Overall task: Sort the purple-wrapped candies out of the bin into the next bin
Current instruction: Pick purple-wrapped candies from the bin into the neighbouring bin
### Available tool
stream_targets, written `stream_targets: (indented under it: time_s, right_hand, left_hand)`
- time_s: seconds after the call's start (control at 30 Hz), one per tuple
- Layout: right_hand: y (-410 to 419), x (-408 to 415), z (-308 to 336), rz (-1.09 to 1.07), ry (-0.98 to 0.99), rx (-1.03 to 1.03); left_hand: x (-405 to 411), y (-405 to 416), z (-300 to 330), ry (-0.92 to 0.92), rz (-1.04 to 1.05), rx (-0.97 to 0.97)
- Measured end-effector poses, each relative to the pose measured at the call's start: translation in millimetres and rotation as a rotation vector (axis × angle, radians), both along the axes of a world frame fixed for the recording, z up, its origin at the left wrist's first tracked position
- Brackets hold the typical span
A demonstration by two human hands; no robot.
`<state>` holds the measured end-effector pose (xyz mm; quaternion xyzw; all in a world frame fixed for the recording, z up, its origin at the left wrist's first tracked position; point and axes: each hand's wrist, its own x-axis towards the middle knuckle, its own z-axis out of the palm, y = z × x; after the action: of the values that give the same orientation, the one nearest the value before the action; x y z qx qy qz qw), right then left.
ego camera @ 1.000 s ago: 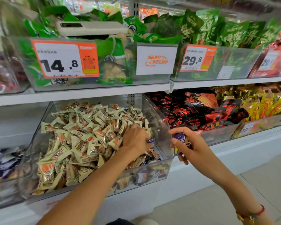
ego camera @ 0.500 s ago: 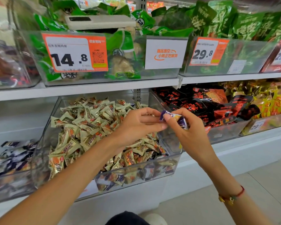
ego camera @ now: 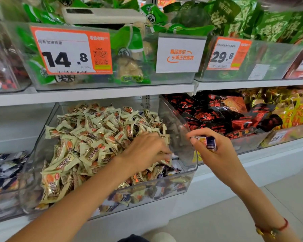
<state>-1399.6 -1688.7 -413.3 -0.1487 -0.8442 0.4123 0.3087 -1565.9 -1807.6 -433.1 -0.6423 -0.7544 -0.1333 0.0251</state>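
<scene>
Down on the lower shelf, the clear plastic bin (ego camera: pixel 187 154) heaped with cream-and-orange wrapped candies (ego camera: pixel 94 140) is the landmark. The left hand (ego camera: pixel 145 151) reaches into its right front corner, fingers curled down among the wrappers; whether they grasp anything cannot be told. Just under those fingers, a few purple-wrapped candies (ego camera: pixel 170 169) lie against the bin's front wall. The right hand (ego camera: pixel 217 154) hangs just outside the bin's right wall, pinching a purple-and-white wrapped candy (ego camera: pixel 208 143) between thumb and fingers. Left of the bin sits a neighbouring clear bin (ego camera: pixel 3 198) holding dark purple wrappers. Above the bin hangs an orange-and-white price tag (ego camera: pixel 70 51) reading 14.8.
</scene>
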Motion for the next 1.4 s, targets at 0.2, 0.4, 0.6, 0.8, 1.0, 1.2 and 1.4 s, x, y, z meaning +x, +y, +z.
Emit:
stream_targets:
  time_s: [0.2, 0.4, 0.6, 0.8, 1.0, 1.2, 1.4]
  right_hand:
    - [-13, -14, 4, -0.006, -0.044, 0.075]
    - [-18, -18, 5, -0.029, 0.046, 0.020]
    - [-8, -6, 4, -0.120, 0.152, -0.051]
    - [-12, -6, 4, -0.118, 0.137, -0.053]
    - [-25, -4, 11, -0.108, 0.184, -0.045]
    - [-78, -38, 0, 0.009, 0.207, -0.057]
    - [-168, -106, -1, 0.250, 0.141, -0.045]
  left_hand:
    - [-1, -38, 28, -0.873, 0.092, 0.168]
    - [11, -33, 35, -1.115, 0.063, 0.252]
    - [6, -10, 9, -0.539, 0.023, -0.157]
    - [20, 16, 4, 0.023, 0.050, -0.444]
    - [24, -23, 13, -0.093, 0.146, -0.083]
    - [20, -150, 23, -0.231, 0.322, 0.301]
    - [-5, -282, 11, -0.240, 0.837, 0.635]
